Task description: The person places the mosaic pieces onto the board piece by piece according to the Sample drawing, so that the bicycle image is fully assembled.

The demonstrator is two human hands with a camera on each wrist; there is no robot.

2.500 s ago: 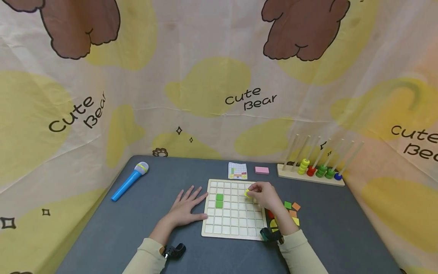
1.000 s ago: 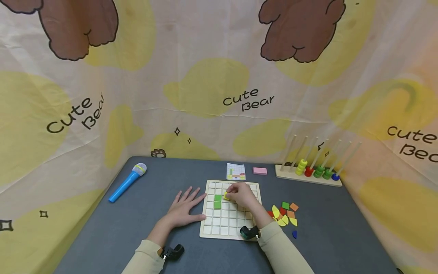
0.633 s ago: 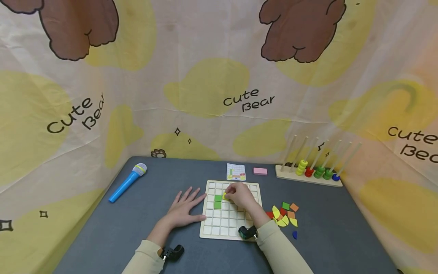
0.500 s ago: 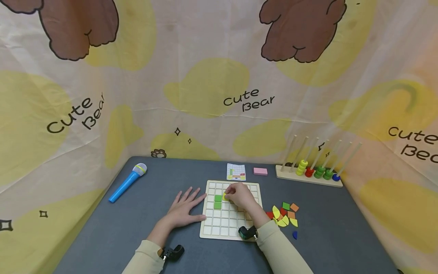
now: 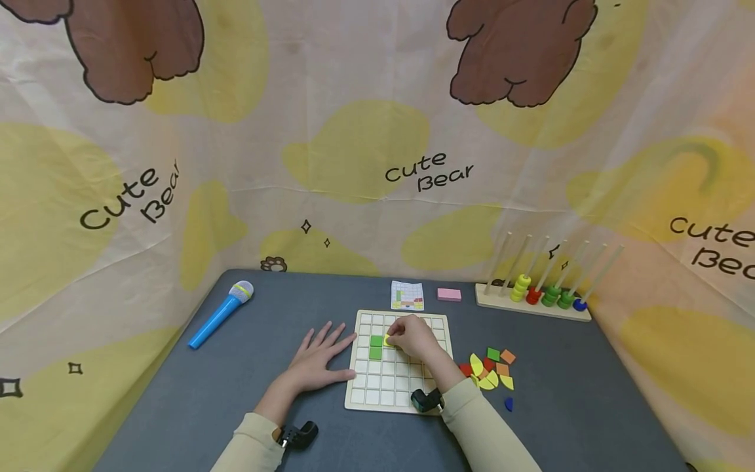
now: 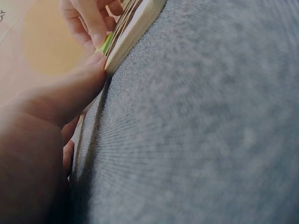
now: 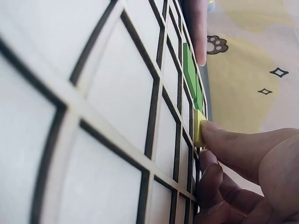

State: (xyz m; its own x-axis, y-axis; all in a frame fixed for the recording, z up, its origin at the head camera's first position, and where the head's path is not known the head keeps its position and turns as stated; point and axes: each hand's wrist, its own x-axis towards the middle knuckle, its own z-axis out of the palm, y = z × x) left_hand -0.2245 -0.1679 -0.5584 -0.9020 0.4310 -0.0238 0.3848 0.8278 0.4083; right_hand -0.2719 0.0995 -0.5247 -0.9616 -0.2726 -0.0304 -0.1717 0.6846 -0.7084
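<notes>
A pale wooden grid board (image 5: pixel 383 398) with white square cells lies on the dark table. Two green square tiles (image 5: pixel 376 341) sit in neighbouring cells of one column, left of the middle. My right hand (image 5: pixel 414 337) pinches a small yellow tile (image 7: pixel 198 128) between thumb and fingers, down at the cell right of the upper green tile. The fingers hide part of its outline. My left hand (image 5: pixel 318 360) lies with fingers spread along the board's left edge, its thumb tip at the rim in the left wrist view.
Loose yellow, red, orange and green tiles (image 5: pixel 492 379) lie right of the board, near a blue piece (image 5: pixel 509 404). Behind it are a printed pattern card (image 5: pixel 407 295) and a pink block (image 5: pixel 449 295). A peg bead stand (image 5: pixel 533 307) is back right, a toy microphone (image 5: pixel 218 318) left.
My right hand has carried the yellow tile leftward across the board, from the right columns to beside the green tiles, then stayed there. The left hand has kept its place.
</notes>
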